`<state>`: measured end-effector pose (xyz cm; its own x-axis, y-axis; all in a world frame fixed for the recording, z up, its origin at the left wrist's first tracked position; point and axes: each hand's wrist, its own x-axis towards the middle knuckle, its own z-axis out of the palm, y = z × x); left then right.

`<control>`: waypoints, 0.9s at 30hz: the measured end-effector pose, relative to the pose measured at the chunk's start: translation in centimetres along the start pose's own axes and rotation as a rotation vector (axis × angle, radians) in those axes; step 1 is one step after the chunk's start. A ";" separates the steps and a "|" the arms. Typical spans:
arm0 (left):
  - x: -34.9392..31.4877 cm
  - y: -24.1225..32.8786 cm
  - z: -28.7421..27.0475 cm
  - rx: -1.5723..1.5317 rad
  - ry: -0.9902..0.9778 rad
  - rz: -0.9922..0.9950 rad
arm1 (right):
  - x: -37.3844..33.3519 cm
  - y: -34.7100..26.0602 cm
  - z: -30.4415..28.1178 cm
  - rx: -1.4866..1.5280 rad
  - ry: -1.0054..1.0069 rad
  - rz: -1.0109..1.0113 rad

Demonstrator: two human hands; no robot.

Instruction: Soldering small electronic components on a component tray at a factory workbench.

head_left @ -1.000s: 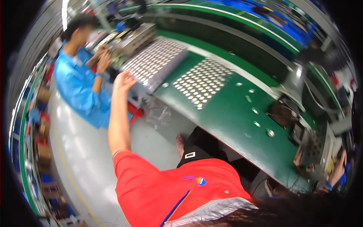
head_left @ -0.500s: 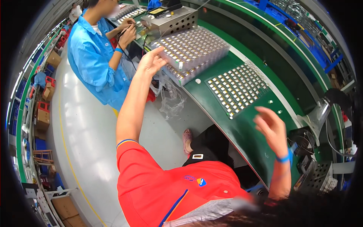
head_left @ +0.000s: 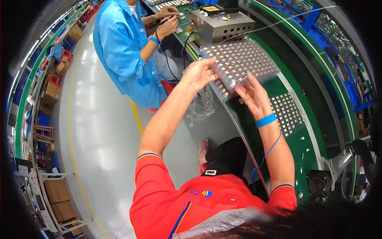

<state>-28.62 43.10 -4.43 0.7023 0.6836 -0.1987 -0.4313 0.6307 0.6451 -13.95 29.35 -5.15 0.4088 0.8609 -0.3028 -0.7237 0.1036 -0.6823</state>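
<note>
Both hands are now on the tray of small metal parts (head_left: pixel 242 63). One second ago only the left arm was stretched out toward it; half a second ago the right hand was low beside the belt. The left hand (head_left: pixel 197 74) now grips the tray's near left edge, fingers curled over the rim. The right hand (head_left: pixel 253 95) is closed on the near right corner from below; a blue wrist strap (head_left: pixel 266 120) with a blue cord runs from that wrist. The tray appears lifted and tilted at the near edge of the green worktop (head_left: pixel 254 131), so I judge it is being carried or shifted, not merely touched.

A second, flat tray of parts (head_left: pixel 287 112) lies on the worktop to the right, just beyond the right wrist. A perforated metal box (head_left: pixel 221 26) stands beyond the held tray. A crumpled clear plastic bag (head_left: pixel 202 106) hangs below the worktop edge. Brown cardboard cartons (head_left: pixel 51 91) sit along the far left wall. A co-worker in a blue coat (head_left: pixel 121 47) works at the far end.
</note>
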 end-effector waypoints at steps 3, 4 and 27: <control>-0.5 -1.2 1.1 -0.007 -0.025 -0.042 | -0.3 -0.9 0.8 -0.035 -0.018 -0.044; -0.3 -1.6 1.3 -0.017 -0.076 -0.045 | -0.4 -1.3 0.7 -0.033 -0.032 -0.051; 2.6 -4.0 0.4 -0.544 -0.072 0.168 | 5.9 -3.2 -1.6 0.286 -0.130 -0.040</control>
<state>-24.84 42.18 -7.27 0.6274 0.7761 -0.0633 -0.7563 0.6268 0.1874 -8.35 33.26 -5.83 0.3786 0.9080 -0.1796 -0.8433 0.2584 -0.4713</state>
